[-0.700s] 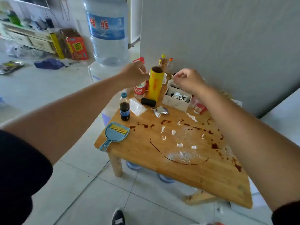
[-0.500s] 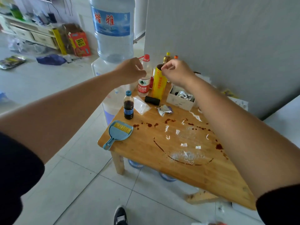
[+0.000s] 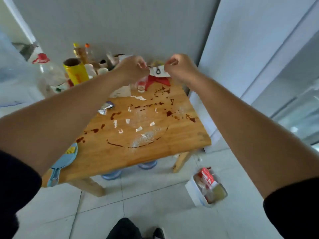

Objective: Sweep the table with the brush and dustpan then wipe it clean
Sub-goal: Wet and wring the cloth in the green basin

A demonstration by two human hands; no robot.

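The wooden table [image 3: 181,140] carries white paper scraps [image 3: 127,120], a patch of white powder [image 3: 143,139] and brown sauce stains [image 3: 169,112]. A blue dustpan [image 3: 63,159] with a yellow comb lies at the table's front left edge, partly hidden by my left arm. I see no separate brush. My left hand [image 3: 133,68] and my right hand [image 3: 179,66] are raised close together over the far edge, fingers curled. A white scrap with a black ring [image 3: 158,71] shows between them; whether either hand holds it is unclear.
At the far left of the table stand a yellow roll [image 3: 76,71], a red-capped bottle [image 3: 48,69] and oil bottles [image 3: 81,50]. A foil wrapper [image 3: 105,108] lies mid-table. A small white bin [image 3: 205,187] sits on the floor at the right. Water jugs [image 3: 146,164] stand under the table.
My view has swung to the right. Both hands have drawn closer together and now hover over the table's far right part instead of over the yellow roll.
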